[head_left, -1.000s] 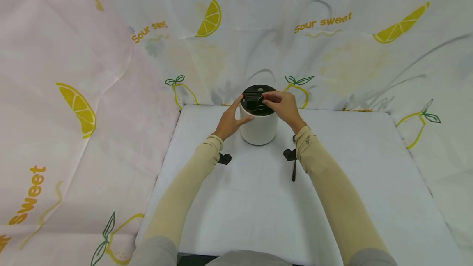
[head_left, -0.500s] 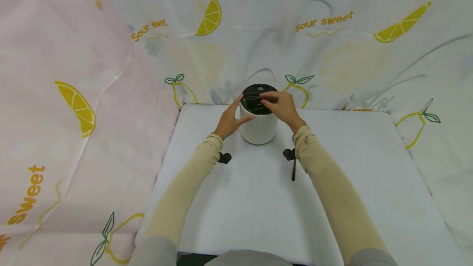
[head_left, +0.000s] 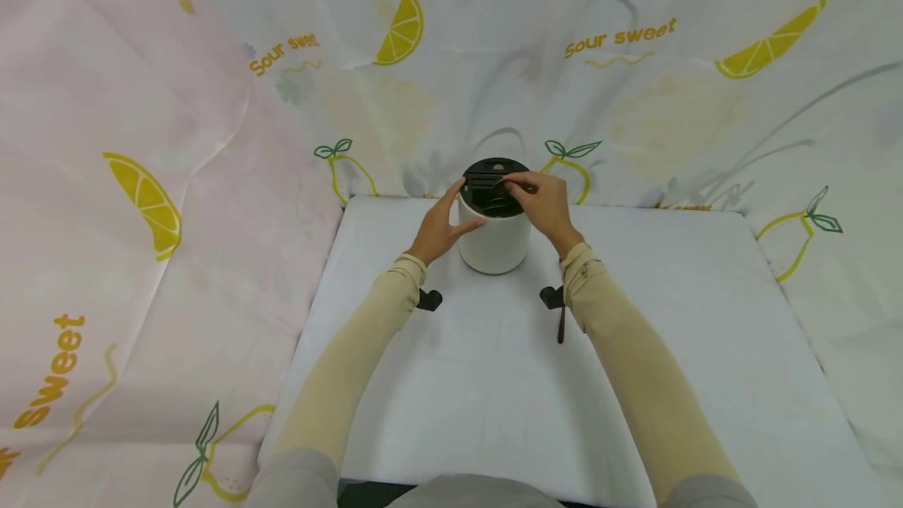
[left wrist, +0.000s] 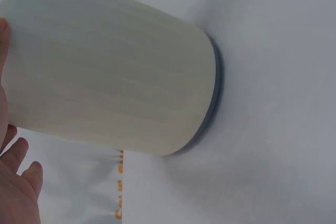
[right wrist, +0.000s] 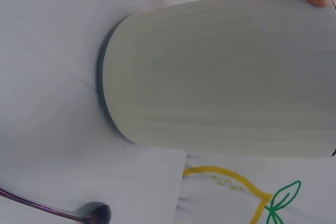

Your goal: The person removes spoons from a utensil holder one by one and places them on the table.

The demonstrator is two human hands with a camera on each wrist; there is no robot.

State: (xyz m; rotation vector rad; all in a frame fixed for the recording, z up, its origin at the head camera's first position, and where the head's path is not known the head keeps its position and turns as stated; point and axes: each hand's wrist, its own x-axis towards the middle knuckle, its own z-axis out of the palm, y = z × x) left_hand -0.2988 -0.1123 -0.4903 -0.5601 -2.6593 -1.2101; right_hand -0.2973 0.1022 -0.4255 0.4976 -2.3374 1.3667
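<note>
A white cylindrical holder [head_left: 494, 248] with a black slotted top [head_left: 487, 172] stands upright at the table's back edge. My left hand [head_left: 439, 232] spans its left side, straight fingers and thumb touching near the rim; other fingers spread out beside it in the left wrist view. Over the top, my right hand [head_left: 543, 205] pinches a thin curved piece [head_left: 498, 188] between thumb and fingers; I cannot tell what it is. A dark, shiny spoon [right wrist: 98, 215] lies on the table right of the holder, partly hidden by the right wrist in the head view.
The white table [head_left: 487, 382] ends just behind the holder, against a hanging cloth [head_left: 480, 100] printed with lemons. Black heart-shaped pieces [head_left: 429, 301] show beside both wrists.
My right hand shifts slightly at the holder's top, its pinching fingers tilting while the thin curved piece turns a little. My left hand stays on the holder.
</note>
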